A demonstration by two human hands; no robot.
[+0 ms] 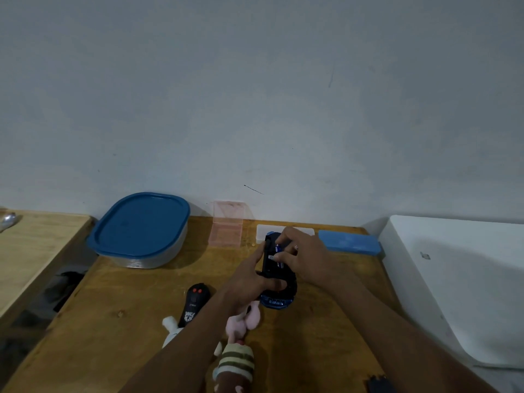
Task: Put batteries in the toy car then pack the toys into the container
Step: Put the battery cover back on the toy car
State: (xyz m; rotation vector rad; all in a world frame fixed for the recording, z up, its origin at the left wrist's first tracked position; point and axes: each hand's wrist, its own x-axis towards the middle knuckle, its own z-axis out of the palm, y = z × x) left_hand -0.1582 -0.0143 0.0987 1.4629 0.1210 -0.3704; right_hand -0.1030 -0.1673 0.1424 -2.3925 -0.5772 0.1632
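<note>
The blue toy car (276, 300) lies upside down near the table's middle, its black underside up. My left hand (249, 282) grips the car's left side with thumb and fingers. My right hand (300, 256) is over the battery compartment, its fingertips pinching a battery (277, 247) set among others in the bay. The container (141, 231) with its blue lid on stands at the back left. A black remote (195, 302) and a pink plush toy (243, 319) lie near my left forearm.
An open pink clear case (226, 228) leans at the wall. A white flat piece (262, 232) and a blue box (348, 242) lie behind the car. A striped plush (235, 361) sits near the front edge. A white surface (453, 279) borders the table (119, 321) on the right.
</note>
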